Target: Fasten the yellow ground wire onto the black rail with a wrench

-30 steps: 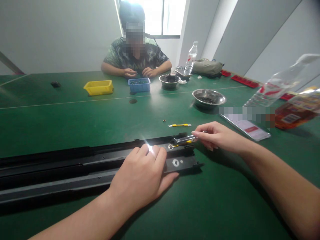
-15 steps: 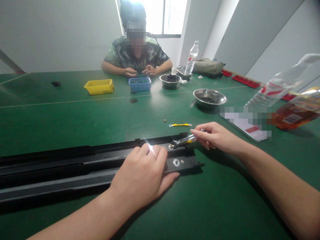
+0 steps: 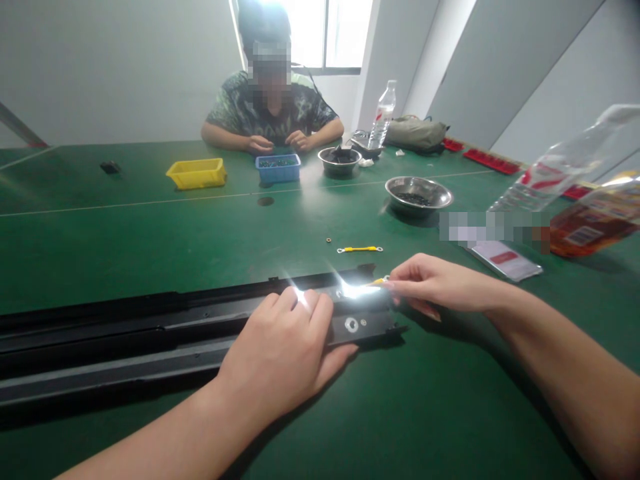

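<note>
Now: wrench [image 3: 361,291], gleaming, swung from two to three o'clock, right hand [image 3: 425,285] pinching; left hand [image 3: 285,343] clasping black rail [image 3: 190,357].

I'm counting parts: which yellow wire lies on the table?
The fully visible yellow wire beyond the black frame; the other shows partly by the right hand.

Across the green table [image 3: 150,250], a person [image 3: 240,110] in a patterned shirt sits before a window [image 3: 347,33]. In front stands a blue bin [image 3: 279,175] of small parts, with a yellow bin [image 3: 197,177] to its left. A far metal bowl [image 3: 340,169] and a nearer metal bowl [image 3: 420,209] hold dark pieces. A phone [image 3: 505,261] lies near an amber drink bottle [image 3: 587,230]. A clear bottle [image 3: 383,117] stands beside a bag [image 3: 419,135].
</note>
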Demonstrator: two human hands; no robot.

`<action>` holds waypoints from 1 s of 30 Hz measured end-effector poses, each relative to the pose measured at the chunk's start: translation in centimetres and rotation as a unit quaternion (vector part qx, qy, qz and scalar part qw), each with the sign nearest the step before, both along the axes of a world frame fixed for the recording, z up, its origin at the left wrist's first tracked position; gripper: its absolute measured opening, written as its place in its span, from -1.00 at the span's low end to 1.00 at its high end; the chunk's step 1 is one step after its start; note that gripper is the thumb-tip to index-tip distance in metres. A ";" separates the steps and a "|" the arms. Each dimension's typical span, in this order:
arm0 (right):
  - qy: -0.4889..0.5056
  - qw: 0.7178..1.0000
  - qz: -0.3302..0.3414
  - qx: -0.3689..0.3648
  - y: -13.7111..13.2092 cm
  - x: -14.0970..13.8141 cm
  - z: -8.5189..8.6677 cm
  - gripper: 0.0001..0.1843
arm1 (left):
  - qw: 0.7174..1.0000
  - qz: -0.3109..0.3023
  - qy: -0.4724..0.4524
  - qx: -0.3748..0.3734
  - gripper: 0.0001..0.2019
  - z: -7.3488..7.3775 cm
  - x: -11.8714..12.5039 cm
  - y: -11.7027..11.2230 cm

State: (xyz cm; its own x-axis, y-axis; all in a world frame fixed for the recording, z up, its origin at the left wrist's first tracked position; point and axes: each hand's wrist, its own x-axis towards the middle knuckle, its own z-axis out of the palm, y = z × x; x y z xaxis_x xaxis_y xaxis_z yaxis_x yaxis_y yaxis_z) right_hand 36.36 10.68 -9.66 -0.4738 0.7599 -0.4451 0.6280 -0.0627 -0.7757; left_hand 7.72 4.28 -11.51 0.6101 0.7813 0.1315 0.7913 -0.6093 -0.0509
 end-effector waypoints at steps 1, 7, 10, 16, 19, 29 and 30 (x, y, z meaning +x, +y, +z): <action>-0.001 1.000 0.003 -0.003 0.0 0.1 0.0 -0.50 | 1.000 0.001 0.000 0.000 -0.55 0.0 0.0 0.0; -0.007 1.000 0.008 -0.007 0.1 0.6 0.1 -0.50 | 1.000 -0.002 -0.004 0.003 -0.56 -0.1 0.0 0.0; -0.006 1.000 0.011 -0.005 0.1 0.6 0.3 -0.50 | 1.000 -0.001 -0.004 0.007 -0.56 -0.1 0.0 0.0; -0.016 1.000 -0.009 -0.012 0.1 0.4 0.4 -0.50 | 1.000 -0.003 -0.006 0.009 -0.56 -0.1 0.0 0.0; -0.030 0.999 -0.045 0.001 0.2 0.5 0.3 -0.50 | 1.000 -0.002 -0.005 0.008 -0.55 -0.1 0.0 0.1; 0.070 0.977 -0.110 0.167 0.4 -0.5 -0.6 -0.50 | 1.000 -0.007 -0.017 0.020 -0.57 0.0 0.0 0.0; 0.074 0.978 -0.104 0.163 0.4 -0.7 -0.9 -0.50 | 1.000 -0.007 -0.017 0.022 -0.57 0.0 0.0 0.0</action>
